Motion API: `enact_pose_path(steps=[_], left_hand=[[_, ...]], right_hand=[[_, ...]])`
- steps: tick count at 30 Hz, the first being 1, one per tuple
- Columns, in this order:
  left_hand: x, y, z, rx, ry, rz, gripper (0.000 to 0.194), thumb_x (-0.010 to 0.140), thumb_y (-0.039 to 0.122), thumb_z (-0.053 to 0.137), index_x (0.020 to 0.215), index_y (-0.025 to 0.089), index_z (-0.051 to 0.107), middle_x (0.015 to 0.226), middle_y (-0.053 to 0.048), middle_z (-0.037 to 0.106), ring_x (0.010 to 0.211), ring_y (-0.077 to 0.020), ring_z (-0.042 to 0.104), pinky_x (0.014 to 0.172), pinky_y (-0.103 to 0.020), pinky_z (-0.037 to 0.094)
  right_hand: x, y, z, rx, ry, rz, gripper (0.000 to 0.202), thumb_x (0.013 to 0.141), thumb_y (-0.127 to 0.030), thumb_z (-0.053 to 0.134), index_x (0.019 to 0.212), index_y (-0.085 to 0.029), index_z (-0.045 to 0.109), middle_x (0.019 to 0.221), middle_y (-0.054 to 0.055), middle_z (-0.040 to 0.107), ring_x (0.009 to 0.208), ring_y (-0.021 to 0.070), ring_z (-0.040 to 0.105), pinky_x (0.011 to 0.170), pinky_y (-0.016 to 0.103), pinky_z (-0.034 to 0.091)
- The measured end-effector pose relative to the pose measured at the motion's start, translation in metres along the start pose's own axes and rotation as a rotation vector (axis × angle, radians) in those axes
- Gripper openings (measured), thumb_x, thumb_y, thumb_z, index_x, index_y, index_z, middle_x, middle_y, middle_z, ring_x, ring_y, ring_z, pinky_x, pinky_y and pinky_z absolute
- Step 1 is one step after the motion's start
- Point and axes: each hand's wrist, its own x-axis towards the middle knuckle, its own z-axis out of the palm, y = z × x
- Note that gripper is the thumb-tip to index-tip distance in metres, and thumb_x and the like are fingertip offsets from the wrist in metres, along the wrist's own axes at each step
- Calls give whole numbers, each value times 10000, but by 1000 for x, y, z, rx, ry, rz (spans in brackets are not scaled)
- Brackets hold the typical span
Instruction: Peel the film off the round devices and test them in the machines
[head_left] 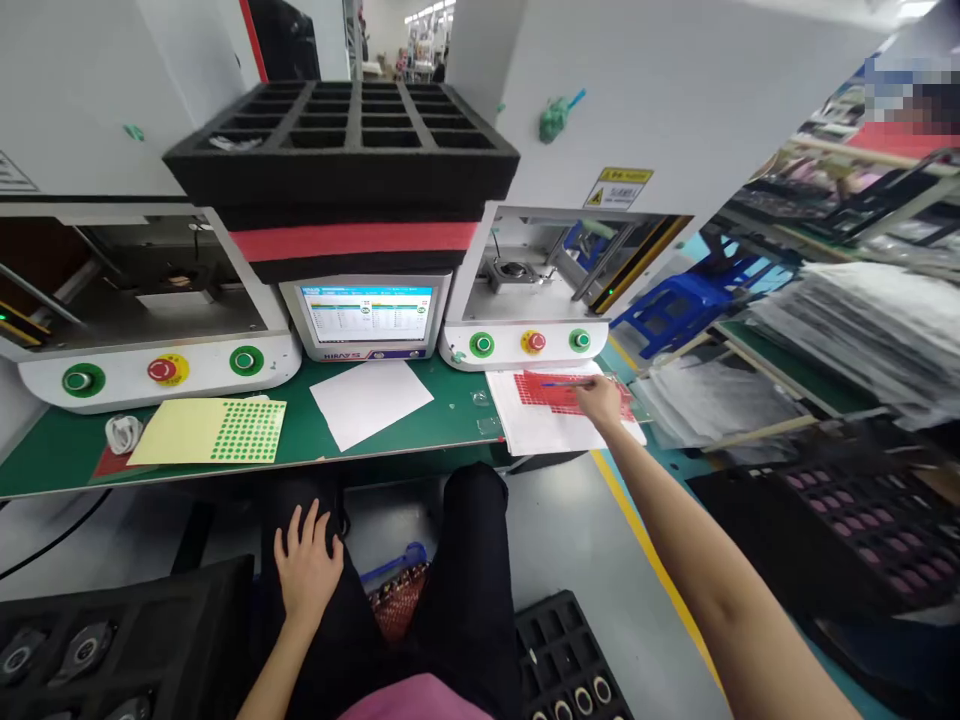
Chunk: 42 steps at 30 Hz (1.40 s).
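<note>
My left hand (pixel 309 563) lies on my left thigh with its fingers spread, holding nothing. At the right end of the green bench, my right hand (pixel 601 402) is closed over the end of a blue pen (pixel 562 384). The pen lies nearly level over red sticker sheets (pixel 534 392), pointing left. Under the red sheets are white paper sheets (pixel 540 436), partly covered by my hand and forearm.
A monitor (pixel 367 315) stands between two machines with green and red buttons (pixel 534 342). Black foam trays (pixel 337 180) are stacked above it. A white sheet (pixel 371 402) and a green-dot sticker sheet (pixel 247 432) lie on the bench. Part trays (pixel 82 610) flank my legs.
</note>
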Motion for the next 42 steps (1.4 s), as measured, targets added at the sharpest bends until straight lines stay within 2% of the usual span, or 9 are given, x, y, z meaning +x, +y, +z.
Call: enact_pose_path(steps=[7, 12, 17, 19, 22, 25, 27, 36, 42], left_hand=[[-6, -12, -6, 38, -18, -19, 339, 881, 186, 482, 1097, 176, 743, 1407, -124, 616, 1368, -378, 498, 1156, -615, 314], [-5, -11, -15, 21, -50, -80, 311, 855, 149, 498, 1011, 190, 763, 1366, -135, 644, 1333, -409, 531, 1125, -653, 346], [-11, -11, -22, -7, -75, -107, 324, 863, 99, 473, 967, 211, 759, 1341, -95, 669, 1357, -378, 519, 1142, -641, 347], [-18, -16, -21, -26, -78, -106, 314, 878, 106, 471, 978, 199, 754, 1346, -97, 665, 1369, -374, 507, 1158, -649, 329], [-27, -24, -17, -61, -70, -111, 274, 881, 106, 491, 927, 192, 747, 1311, -98, 688, 1359, -367, 520, 1167, -661, 313], [-31, -27, -11, -92, -54, -107, 231, 869, 95, 532, 859, 202, 737, 1280, -85, 706, 1367, -349, 513, 1181, -652, 298], [-32, -26, -6, -107, -46, -94, 210, 867, 91, 556, 842, 203, 731, 1273, -79, 709, 1375, -332, 506, 1193, -636, 290], [-36, -21, 4, -124, -60, -36, 50, 898, 149, 656, 880, 149, 704, 1246, -78, 698, 1371, -260, 498, 1196, -594, 280], [-34, -19, 6, -130, -75, -49, 59, 882, 110, 656, 867, 142, 703, 1229, -87, 704, 1364, -273, 502, 1189, -611, 277]], right_hand=[[10, -35, 28, -75, -165, 159, 345, 958, -349, 638, 1242, -155, 602, 1243, 98, 620, 1082, 230, 639, 914, 437, 562], [-2, -49, 18, -92, -155, 188, 303, 951, -343, 650, 1219, -206, 618, 1233, 87, 625, 1089, 219, 637, 912, 392, 556], [-66, -43, 7, -37, -69, 81, 193, 985, -381, 588, 1066, -222, 661, 1033, 57, 676, 929, 168, 657, 834, 334, 561], [-110, -35, 11, 20, -41, -18, 252, 994, -424, 555, 1006, -193, 654, 905, 48, 685, 810, 160, 660, 789, 338, 560], [-185, -25, 25, 93, -57, -204, 388, 946, -575, 519, 850, -224, 656, 763, 95, 699, 698, 232, 684, 644, 348, 527], [-248, -19, 40, 169, -153, -410, 574, 880, -724, 430, 806, -211, 675, 795, 118, 748, 624, 234, 695, 578, 326, 501], [-273, -16, 44, 211, -187, -503, 629, 893, -735, 371, 843, -190, 681, 820, 110, 763, 609, 209, 698, 588, 303, 505], [-291, 7, 42, 243, -171, -602, 626, 954, -692, 359, 889, -160, 682, 795, 115, 754, 613, 190, 691, 603, 289, 508], [-309, 13, 76, 236, -240, -621, 559, 992, -636, 416, 1018, -132, 654, 815, 39, 695, 607, 113, 629, 592, 264, 527]])
